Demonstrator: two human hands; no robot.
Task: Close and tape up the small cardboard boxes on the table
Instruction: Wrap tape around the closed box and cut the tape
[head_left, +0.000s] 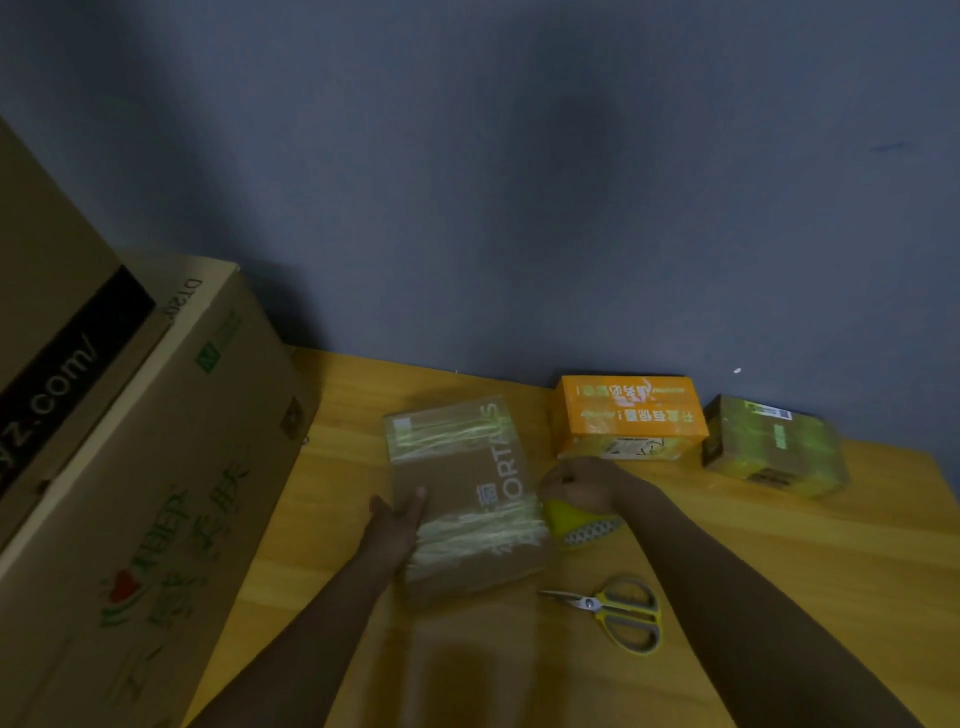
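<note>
Your left hand (402, 512) lies flat with fingers straight against the left side of the brown box (465, 499) at the centre of the frame, likely bracing it so it does not slide while tape is drawn across. Your right hand (576, 486) is clenched around the yellow tape dispenser (579, 522), held right at the box's right edge, where a band of tape (478, 538) already crosses the lower part of the lid; that placement suggests you are finishing or starting a strip there. A second band of tape crosses the box's upper end, so this box looks closed and mostly sealed, though the dim, soft picture makes it hard to say whether the dispenser's tape is still joined to the box. The scissors (613, 610) lie on the wooden table (779, 545) just below your right hand, within easy reach for cutting. Toward the upper right, an orange box (631, 415) and a yellowish taped box (774, 444) sit side by side against the blue wall, seemingly set aside. Large cartons (135, 441) fill the left of the frame.
</note>
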